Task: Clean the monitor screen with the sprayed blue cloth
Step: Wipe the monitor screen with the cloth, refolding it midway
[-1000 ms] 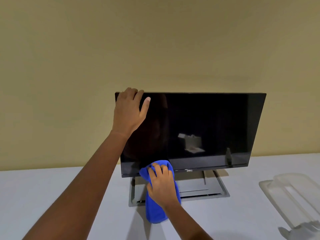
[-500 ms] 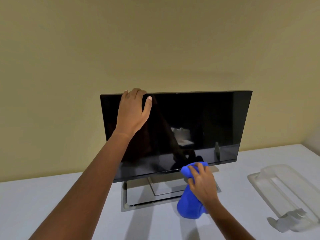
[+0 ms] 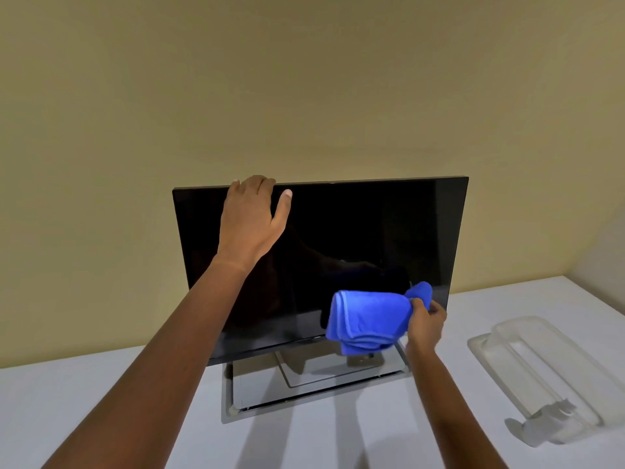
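We note the monitor (image 3: pixel 321 265) standing on its flat grey base (image 3: pixel 304 384) at the far middle of the white worktop (image 3: pixel 101 418), close to the wall, its dark screen facing us and leaning slightly back. Our left hand (image 3: pixel 250 225) lies over the top edge toward the left end, fingers hooked behind the panel and thumb pressed on the glass; we judge this grip is there to brace the panel so that wiping pressure does not tip or swivel it on the base. Our right hand (image 3: pixel 426 324) is clamped on the blue cloth (image 3: pixel 368 318), pinching one end of it near the lower right corner of the screen. The folded bulk of the cloth hangs to the left of the fingers, in front of the bottom edge of the screen (whether it presses the glass or sits just off it we cannot tell). Holding it bunched gives a thick pad, which we take as a way to spread the damp evenly. A clear plastic tray (image 3: pixel 541 367) lies on the worktop at the near right, well apart from the monitor and out of the wiping path. The upper screen likely remains to be wiped.
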### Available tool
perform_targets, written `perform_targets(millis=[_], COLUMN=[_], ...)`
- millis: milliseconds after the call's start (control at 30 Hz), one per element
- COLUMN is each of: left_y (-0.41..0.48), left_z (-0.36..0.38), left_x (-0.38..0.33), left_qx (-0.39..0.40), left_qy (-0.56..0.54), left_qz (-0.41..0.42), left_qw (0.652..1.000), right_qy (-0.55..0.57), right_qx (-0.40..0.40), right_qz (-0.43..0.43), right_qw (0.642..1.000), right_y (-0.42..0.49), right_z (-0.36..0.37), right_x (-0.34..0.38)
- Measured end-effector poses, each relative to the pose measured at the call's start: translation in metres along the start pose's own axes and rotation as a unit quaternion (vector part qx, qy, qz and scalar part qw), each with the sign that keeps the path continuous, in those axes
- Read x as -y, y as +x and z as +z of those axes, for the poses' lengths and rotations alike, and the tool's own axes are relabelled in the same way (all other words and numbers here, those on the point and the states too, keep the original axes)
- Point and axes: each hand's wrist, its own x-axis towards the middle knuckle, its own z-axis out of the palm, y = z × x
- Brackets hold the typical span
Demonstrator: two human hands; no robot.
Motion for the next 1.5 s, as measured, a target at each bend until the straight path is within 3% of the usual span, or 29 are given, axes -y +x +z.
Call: perform_targets(millis=[67, 167, 500, 733, 1067, 1200, 1333, 1500], left_y=[0.003, 0.009, 0.03, 0.027, 0.027, 0.03, 0.031, 0.034], left_z=[0.004, 0.012, 0.051, 0.065, 0.066, 0.062, 0.059, 0.051], left_x=[-0.007, -0.021, -0.064, -0.07, -0.074, -0.075, -0.078, -0.077], left_qx=[0.019, 0.035, 0.048, -0.038, -0.08, -0.089, -0.079, -0.055], left_qy=[0.007, 0.011, 0.028, -0.029, -0.085, -0.136, -0.174, -0.178], left_qz=[0.014, 0.032, 0.085, 0.059, 0.036, 0.024, -0.011, -0.021], left_qw=[1.0, 0.999, 0.995, 0.997, 0.992, 0.986, 0.981, 0.982], right_qy=[0.103, 0.159, -0.026, -0.035, -0.008, -0.018, -0.04, -0.141], right_qx=[-0.037, -0.067, 0.028, -0.024, -0.139, -0.148, -0.106, -0.011], right_qz=[0.07, 0.086, -0.028, -0.081, -0.117, -0.207, -0.305, -0.496], right_qw=[0.991, 0.981, 0.999, 0.996, 0.983, 0.967, 0.946, 0.857], right_y=[-0.014, -0.039, -0.074, -0.023, 0.09, 0.094, 0.047, -0.045], right_z=[0.02, 0.05, 0.089, 0.076, 0.043, 0.053, 0.082, 0.125], right_x=[0.007, 0.011, -0.043, -0.043, 0.014, 0.06, 0.092, 0.065])
